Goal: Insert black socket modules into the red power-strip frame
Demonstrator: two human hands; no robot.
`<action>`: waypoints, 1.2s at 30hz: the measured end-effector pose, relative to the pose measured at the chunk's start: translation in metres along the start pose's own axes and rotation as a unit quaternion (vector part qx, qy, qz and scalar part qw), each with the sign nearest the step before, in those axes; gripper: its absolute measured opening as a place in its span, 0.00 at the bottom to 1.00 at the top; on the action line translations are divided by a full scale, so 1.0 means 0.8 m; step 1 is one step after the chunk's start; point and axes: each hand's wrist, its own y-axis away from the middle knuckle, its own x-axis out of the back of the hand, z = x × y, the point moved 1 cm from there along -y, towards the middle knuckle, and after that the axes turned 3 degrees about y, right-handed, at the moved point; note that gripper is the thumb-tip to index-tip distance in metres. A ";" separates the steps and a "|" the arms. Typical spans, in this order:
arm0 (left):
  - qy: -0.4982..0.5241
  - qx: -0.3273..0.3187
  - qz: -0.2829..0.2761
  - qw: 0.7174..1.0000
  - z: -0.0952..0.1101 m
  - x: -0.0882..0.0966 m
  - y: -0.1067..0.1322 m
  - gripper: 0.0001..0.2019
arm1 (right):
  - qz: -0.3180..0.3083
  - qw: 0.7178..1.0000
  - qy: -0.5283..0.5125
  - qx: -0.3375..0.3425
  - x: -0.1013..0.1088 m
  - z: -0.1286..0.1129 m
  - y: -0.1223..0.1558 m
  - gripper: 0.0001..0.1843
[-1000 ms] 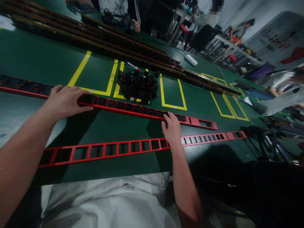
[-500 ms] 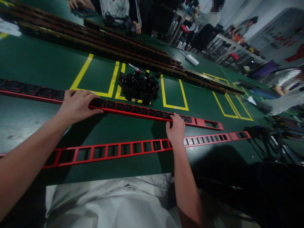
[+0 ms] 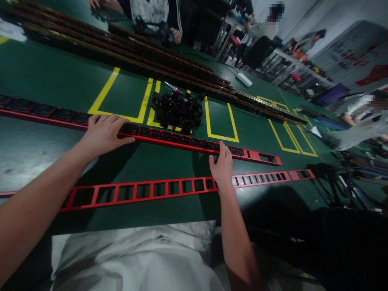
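A long red strip (image 3: pixel 178 140) filled with black sockets lies across the green table (image 3: pixel 54 81). My left hand (image 3: pixel 103 133) lies over it near its middle, fingers flat and curled over the far edge. My right hand (image 3: pixel 222 163) presses on it further right, fingers bent on the top face. Closer to me lies a second red strip (image 3: pixel 151 189) with empty rectangular openings. A heap of black socket parts (image 3: pixel 177 111) sits just beyond the filled strip.
Yellow tape boxes (image 3: pixel 221 121) mark the table. Several long dark strips (image 3: pixel 136 52) are stacked along the far side. A white block (image 3: pixel 244 79) lies at the far edge. Other people sit beyond the table and at the right. A tripod (image 3: pixel 339 182) stands at right.
Both hands stay on the filled strip. My left hand has slid a little to the right along it, and the view has shifted slightly.
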 end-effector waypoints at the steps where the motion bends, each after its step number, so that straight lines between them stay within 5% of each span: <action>1: 0.003 -0.002 0.000 1.000 0.001 0.000 0.000 0.30 | -0.003 1.000 0.009 -0.003 -0.001 0.001 0.000 0.33; 29: 0.018 -0.009 0.007 1.000 -0.001 -0.001 0.002 0.29 | -0.026 0.999 0.035 0.021 -0.007 -0.014 -0.002 0.30; 36: 0.012 -0.007 0.012 1.000 -0.002 -0.002 0.002 0.28 | -0.020 0.999 0.010 0.041 -0.002 -0.016 0.000 0.40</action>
